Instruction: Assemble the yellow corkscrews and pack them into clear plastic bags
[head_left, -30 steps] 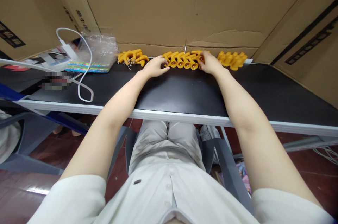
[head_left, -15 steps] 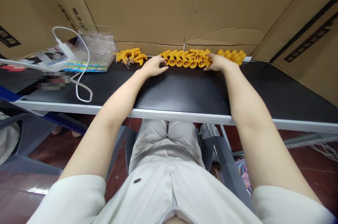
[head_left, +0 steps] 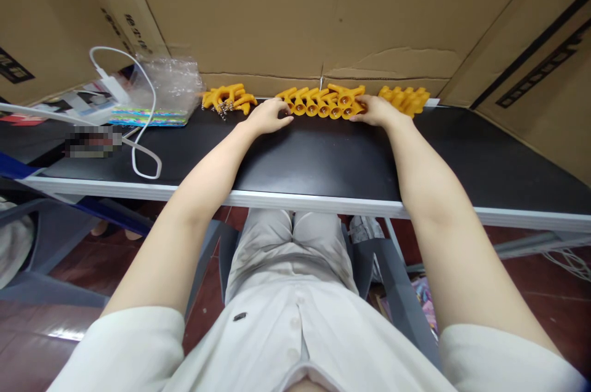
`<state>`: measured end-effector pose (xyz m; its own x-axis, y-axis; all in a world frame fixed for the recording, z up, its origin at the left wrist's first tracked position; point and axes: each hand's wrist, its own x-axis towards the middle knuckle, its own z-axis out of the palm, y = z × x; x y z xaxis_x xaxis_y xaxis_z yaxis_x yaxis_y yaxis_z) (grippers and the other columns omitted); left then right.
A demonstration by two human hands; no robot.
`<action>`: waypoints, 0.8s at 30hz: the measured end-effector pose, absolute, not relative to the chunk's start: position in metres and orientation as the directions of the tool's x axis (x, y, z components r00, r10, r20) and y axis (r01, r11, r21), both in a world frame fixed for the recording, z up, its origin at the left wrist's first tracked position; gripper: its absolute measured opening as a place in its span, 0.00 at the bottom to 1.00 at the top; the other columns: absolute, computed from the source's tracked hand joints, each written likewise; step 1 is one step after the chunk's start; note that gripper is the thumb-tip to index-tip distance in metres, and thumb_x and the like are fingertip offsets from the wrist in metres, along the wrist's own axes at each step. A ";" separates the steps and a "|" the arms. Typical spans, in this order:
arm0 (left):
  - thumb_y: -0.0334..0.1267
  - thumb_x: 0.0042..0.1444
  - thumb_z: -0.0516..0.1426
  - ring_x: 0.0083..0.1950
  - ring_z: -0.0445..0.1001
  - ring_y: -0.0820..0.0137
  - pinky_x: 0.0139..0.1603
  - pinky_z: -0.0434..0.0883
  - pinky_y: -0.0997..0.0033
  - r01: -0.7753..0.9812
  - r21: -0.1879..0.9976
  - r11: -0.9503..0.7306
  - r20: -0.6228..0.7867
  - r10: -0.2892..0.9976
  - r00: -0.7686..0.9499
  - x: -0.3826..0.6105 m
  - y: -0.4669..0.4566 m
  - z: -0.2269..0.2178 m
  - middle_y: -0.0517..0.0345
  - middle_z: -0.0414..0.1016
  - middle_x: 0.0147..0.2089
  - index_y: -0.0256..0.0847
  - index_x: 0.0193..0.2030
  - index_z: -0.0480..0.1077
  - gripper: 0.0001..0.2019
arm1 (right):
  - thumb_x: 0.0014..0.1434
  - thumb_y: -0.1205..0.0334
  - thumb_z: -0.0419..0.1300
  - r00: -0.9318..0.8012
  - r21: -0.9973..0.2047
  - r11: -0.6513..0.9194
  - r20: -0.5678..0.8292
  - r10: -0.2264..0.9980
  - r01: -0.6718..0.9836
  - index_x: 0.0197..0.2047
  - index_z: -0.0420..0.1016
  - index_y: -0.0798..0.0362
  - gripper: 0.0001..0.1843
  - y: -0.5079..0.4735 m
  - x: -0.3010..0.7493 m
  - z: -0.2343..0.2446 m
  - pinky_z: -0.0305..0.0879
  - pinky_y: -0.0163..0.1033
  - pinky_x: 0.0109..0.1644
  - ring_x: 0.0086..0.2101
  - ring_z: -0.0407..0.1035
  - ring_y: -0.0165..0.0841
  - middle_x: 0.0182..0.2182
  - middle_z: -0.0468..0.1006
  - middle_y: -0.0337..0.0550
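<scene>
Head view, only one. Far strip of the black surface (head_left: 323, 158), up against the cardboard wall (head_left: 277, 10): row of small orange plastic pcs (head_left: 323, 103) lying side by side w/ round mouths facing the camera. Exact shape is hard to read at this size.

Left grip (head_left: 268, 116) rests palm down at the row's left end, fingers loose and fairly wide, tips touching the first pc, closed on nothing. Right grip (head_left: 376, 110) sits at the row's right end against the last pc. Its fingertips are hidden behind the pcs, so can't tell if it pinches one or just presses.

More of the same: left orange bunch (head_left: 228, 98) just past the left grip, w/ what may be small metal bits, too tiny to be sure; right orange bunch (head_left: 406, 100) just beyond the right grip.

Left side of surface: clear plastic bag (head_left: 170, 81) on a striped colourful packet (head_left: 148, 116), white cable (head_left: 143, 133) looping toward the front edge, white charger (head_left: 113, 84), and a blurred-out patch (head_left: 92, 141). Forearms cross the front edge and cover part of the surface.
</scene>
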<state>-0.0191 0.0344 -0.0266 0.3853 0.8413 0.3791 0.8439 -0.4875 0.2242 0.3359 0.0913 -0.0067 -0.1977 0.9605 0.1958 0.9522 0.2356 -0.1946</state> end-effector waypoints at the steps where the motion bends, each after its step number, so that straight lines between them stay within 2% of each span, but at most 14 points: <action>1: 0.44 0.68 0.59 0.61 0.81 0.53 0.71 0.73 0.53 0.845 0.225 -0.485 0.375 0.844 0.384 -0.019 0.034 -0.026 0.43 0.83 0.57 0.38 0.53 0.83 0.16 | 0.60 0.55 0.80 -0.199 -0.212 0.240 0.199 0.960 0.947 0.76 0.77 0.49 0.43 0.091 0.337 -0.007 0.66 0.62 0.80 0.72 0.72 0.58 0.70 0.79 0.53; 3: 0.43 0.68 0.59 0.60 0.81 0.53 0.70 0.73 0.53 0.847 0.224 -0.482 0.368 0.846 0.385 -0.018 0.032 -0.025 0.43 0.83 0.57 0.37 0.53 0.83 0.16 | 0.59 0.59 0.81 -0.188 -0.275 0.235 0.187 0.964 0.932 0.74 0.79 0.50 0.42 0.089 0.337 -0.004 0.65 0.61 0.81 0.71 0.73 0.58 0.69 0.80 0.53; 6: 0.43 0.68 0.59 0.60 0.81 0.52 0.70 0.73 0.54 0.844 0.221 -0.488 0.368 0.843 0.391 -0.019 0.032 -0.024 0.42 0.84 0.57 0.35 0.53 0.83 0.17 | 0.63 0.64 0.77 -0.144 -0.480 0.214 0.179 0.973 0.851 0.75 0.78 0.54 0.38 0.081 0.339 0.007 0.66 0.53 0.80 0.69 0.75 0.51 0.72 0.77 0.55; 8: 0.43 0.68 0.59 0.60 0.81 0.53 0.69 0.74 0.54 0.839 0.226 -0.496 0.377 0.838 0.394 -0.020 0.033 -0.024 0.43 0.84 0.57 0.36 0.53 0.83 0.16 | 0.70 0.68 0.71 -0.056 -0.618 0.205 0.252 0.966 0.759 0.74 0.78 0.58 0.30 0.077 0.344 0.017 0.69 0.47 0.76 0.67 0.77 0.44 0.71 0.78 0.56; 10: 0.43 0.67 0.59 0.59 0.82 0.54 0.68 0.75 0.55 0.833 0.230 -0.504 0.385 0.833 0.398 -0.021 0.035 -0.025 0.44 0.85 0.56 0.38 0.52 0.84 0.16 | 0.75 0.73 0.63 0.095 -0.690 0.203 0.368 0.925 0.694 0.70 0.79 0.64 0.23 0.076 0.351 0.024 0.70 0.42 0.72 0.65 0.78 0.39 0.68 0.81 0.59; 12: 0.43 0.67 0.59 0.58 0.82 0.55 0.67 0.75 0.55 0.830 0.232 -0.507 0.388 0.831 0.399 -0.021 0.036 -0.026 0.46 0.86 0.54 0.39 0.51 0.84 0.15 | 0.76 0.77 0.59 0.238 -0.708 0.182 0.450 0.861 0.682 0.67 0.80 0.70 0.20 0.077 0.362 0.025 0.71 0.38 0.70 0.63 0.79 0.37 0.65 0.82 0.63; 14: 0.43 0.66 0.59 0.57 0.83 0.54 0.67 0.76 0.55 0.829 0.240 -0.505 0.386 0.833 0.396 -0.021 0.036 -0.027 0.46 0.86 0.54 0.39 0.50 0.84 0.15 | 0.76 0.77 0.57 0.294 -0.703 0.147 0.466 0.834 0.696 0.66 0.81 0.71 0.20 0.079 0.373 0.020 0.71 0.37 0.68 0.62 0.80 0.37 0.64 0.82 0.65; 17: 0.43 0.66 0.59 0.57 0.83 0.54 0.66 0.76 0.54 0.829 0.262 -0.495 0.373 0.844 0.386 -0.020 0.033 -0.025 0.45 0.87 0.53 0.38 0.50 0.84 0.15 | 0.75 0.76 0.58 0.257 -0.683 0.080 0.377 0.890 0.726 0.72 0.77 0.68 0.26 0.080 0.387 0.005 0.70 0.41 0.71 0.65 0.77 0.40 0.69 0.79 0.64; 20: 0.43 0.66 0.59 0.57 0.84 0.53 0.66 0.77 0.54 0.831 0.266 -0.488 0.363 0.849 0.383 -0.019 0.029 -0.023 0.45 0.87 0.53 0.38 0.50 0.84 0.15 | 0.73 0.76 0.62 0.209 -0.621 0.009 0.278 0.937 0.784 0.79 0.71 0.66 0.33 0.081 0.394 -0.011 0.64 0.43 0.77 0.71 0.72 0.44 0.74 0.72 0.65; 22: 0.43 0.67 0.59 0.57 0.84 0.53 0.65 0.77 0.55 0.835 0.259 -0.486 0.361 0.850 0.382 -0.019 0.028 -0.022 0.45 0.87 0.54 0.38 0.51 0.84 0.15 | 0.73 0.76 0.62 0.184 -0.571 -0.013 0.243 0.952 0.821 0.80 0.70 0.67 0.34 0.087 0.397 -0.019 0.62 0.43 0.79 0.73 0.71 0.44 0.75 0.71 0.66; 24: 0.43 0.67 0.59 0.57 0.84 0.53 0.65 0.77 0.55 0.837 0.254 -0.485 0.359 0.850 0.384 -0.019 0.028 -0.022 0.45 0.87 0.54 0.38 0.51 0.84 0.15 | 0.73 0.77 0.61 0.127 -0.539 0.017 0.230 0.965 0.842 0.77 0.73 0.67 0.31 0.094 0.400 -0.025 0.64 0.43 0.78 0.71 0.73 0.44 0.72 0.74 0.66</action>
<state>-0.0187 0.0282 -0.0224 0.3840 0.8505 0.3595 0.8366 -0.4852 0.2543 0.3996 0.0944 -0.0247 0.1274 0.9649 0.2298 0.8424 0.0170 -0.5385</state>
